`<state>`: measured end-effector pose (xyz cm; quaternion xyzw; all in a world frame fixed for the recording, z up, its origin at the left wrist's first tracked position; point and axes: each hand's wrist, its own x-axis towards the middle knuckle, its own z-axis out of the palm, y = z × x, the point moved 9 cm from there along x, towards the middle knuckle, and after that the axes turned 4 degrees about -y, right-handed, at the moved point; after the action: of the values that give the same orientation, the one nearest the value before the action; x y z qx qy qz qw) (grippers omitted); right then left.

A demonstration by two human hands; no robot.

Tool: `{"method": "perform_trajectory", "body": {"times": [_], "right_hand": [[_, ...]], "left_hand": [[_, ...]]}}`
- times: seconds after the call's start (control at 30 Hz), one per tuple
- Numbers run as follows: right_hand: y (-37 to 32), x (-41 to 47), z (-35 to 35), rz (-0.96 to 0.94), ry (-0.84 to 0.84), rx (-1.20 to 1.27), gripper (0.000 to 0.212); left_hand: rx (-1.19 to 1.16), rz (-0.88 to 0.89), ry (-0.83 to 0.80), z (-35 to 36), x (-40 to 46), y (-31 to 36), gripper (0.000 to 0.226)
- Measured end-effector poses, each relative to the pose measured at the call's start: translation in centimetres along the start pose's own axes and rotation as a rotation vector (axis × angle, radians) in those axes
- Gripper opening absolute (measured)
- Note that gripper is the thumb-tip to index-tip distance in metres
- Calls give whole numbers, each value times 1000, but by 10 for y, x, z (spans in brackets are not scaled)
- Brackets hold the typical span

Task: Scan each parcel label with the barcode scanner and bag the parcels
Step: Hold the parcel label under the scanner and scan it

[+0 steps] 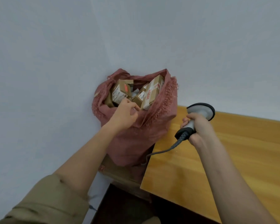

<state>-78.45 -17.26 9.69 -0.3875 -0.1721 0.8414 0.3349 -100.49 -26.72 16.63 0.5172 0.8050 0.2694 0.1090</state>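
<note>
A pink woven bag [136, 139] stands open against the wall, left of the table, and holds several brown cardboard parcels [121, 92] with white labels and tape. My left hand [125, 113] is over the bag's front rim with its fingers curled, the thumb and forefinger close to a labelled parcel. Something pale shows under the fingers, and whether they hold it is unclear. My right hand [196, 126] grips the handle of the grey barcode scanner [200, 110] above the table's left end. The scanner's head points away from me, and its cable [162, 151] trails down beside the bag.
A yellow wooden table [233, 159] fills the lower right, with its left edge against the bag. Under the bag sits a brown cardboard box [120, 173]. A plain pale wall is behind, and dark floor lies below the table edge.
</note>
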Motion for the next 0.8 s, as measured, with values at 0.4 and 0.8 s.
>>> {"method": "perform_trajectory", "body": {"times": [0.4,0.8], "right_hand": [[5,-82,-80,58,88,-295,16],[-92,-25,-207,-63,285,-493,49]], "left_hand": [[18,-124,-100,36,-92,17,14],[-88,-92,-230,141,-18,126,14]]}}
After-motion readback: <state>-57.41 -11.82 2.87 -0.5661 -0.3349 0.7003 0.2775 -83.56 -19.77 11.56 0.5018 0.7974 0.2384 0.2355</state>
